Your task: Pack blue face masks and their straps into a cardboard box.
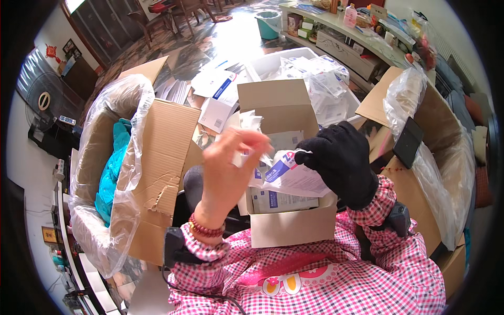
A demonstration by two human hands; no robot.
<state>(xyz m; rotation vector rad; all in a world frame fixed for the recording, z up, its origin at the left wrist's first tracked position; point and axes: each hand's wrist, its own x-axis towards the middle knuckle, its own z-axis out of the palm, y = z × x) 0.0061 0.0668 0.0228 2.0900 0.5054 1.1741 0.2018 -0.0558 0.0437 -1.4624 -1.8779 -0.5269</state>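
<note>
1. The left hand, bare with a red bead bracelet at the wrist, is raised at the centre of the frame; it is blurred, and its fingers pinch the upper left edge of a white plastic packet with blue print.
2. The right hand, in a black glove, grips the same packet at its upper right edge, so the packet hangs between both hands.
3. The packet sits just above a small open cardboard box in the person's lap, which holds more flat white packets; its rear flap stands upright behind the hands.
4. At the left of the frame stands a large cardboard box lined with a clear plastic bag, with teal fabric inside.
5. At the right stands another bag-lined carton, with a dark phone resting against its liner.
6. Beyond the small box, at upper centre, a white bin holds many clear-wrapped packets.
7. A teal bucket stands on the floor at the top of the frame.
</note>
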